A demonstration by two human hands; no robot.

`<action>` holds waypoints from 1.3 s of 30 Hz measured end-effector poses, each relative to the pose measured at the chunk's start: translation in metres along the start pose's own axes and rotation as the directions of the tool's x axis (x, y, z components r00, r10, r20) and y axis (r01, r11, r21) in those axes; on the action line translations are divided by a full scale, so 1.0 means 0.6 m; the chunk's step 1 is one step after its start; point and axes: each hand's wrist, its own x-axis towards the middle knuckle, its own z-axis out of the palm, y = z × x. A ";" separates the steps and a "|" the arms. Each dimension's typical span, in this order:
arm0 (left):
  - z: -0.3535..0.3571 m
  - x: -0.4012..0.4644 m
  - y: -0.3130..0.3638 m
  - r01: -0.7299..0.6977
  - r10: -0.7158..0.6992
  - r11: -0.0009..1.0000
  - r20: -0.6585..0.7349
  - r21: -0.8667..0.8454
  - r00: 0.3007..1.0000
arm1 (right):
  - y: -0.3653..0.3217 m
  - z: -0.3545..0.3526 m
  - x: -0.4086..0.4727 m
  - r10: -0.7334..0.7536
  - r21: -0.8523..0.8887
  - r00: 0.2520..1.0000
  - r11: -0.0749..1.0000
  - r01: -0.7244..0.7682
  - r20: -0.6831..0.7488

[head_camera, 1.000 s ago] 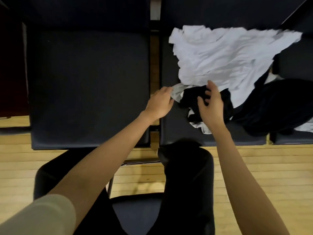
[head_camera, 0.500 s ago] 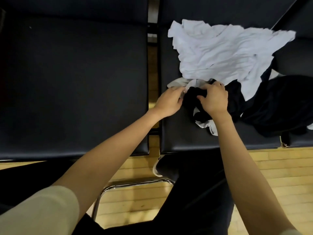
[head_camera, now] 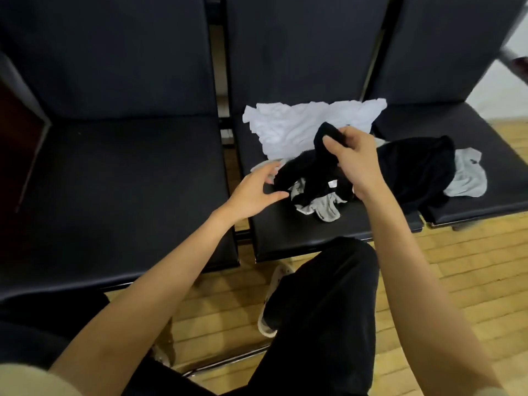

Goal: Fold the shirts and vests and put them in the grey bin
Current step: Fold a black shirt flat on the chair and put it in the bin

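2 hands (head_camera: pixel 354 158), ~4 garments (head_camera: pixel 308 124)

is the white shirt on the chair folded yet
Not folded. The white shirt lies spread and wrinkled across the middle chair seat, its near edge under the black garment.

Black chair seats (head_camera: pixel 300 232) (side by side) carry white shirt (head_camera: pixel 288 124), black garments (head_camera: pixel 411 164).

One head-worn camera looks forward and down, close over black chairs (head_camera: pixel 128 167)
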 end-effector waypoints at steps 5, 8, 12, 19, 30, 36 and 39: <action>-0.038 -0.016 0.075 -0.063 0.060 0.995 -0.039 -0.083 0.997 | -0.103 -0.034 -0.021 -0.040 0.482 0.999 0.875 0.045 -0.021; -0.067 -0.013 0.111 -0.087 0.079 0.992 -0.088 -0.088 0.993 | -0.150 -0.044 -0.017 -0.008 0.740 1.000 0.672 0.003 0.003; -0.090 -0.009 0.141 -0.068 0.061 0.993 -0.073 -0.097 0.995 | -0.199 -0.043 -0.011 -0.005 0.931 0.995 0.354 -0.087 0.095; -0.084 -0.001 0.173 -0.114 0.114 0.991 0.003 -0.069 0.993 | -0.244 -0.029 -0.025 0.045 0.945 0.974 0.236 -0.228 0.224; -0.114 0.032 0.136 -0.014 -0.040 0.982 -0.282 -0.187 0.959 | -0.243 -0.054 -0.033 0.079 0.935 0.962 0.226 -0.274 0.263; -0.225 0.022 0.187 -0.069 -0.024 0.981 -0.472 -0.179 0.881 | -0.220 -0.044 -0.019 0.123 0.362 0.992 0.927 -0.100 -0.042; -0.276 0.008 0.213 -0.130 0.014 0.973 -0.517 -0.190 0.856 | -0.233 -0.038 -0.014 0.055 0.251 0.998 0.966 -0.057 0.015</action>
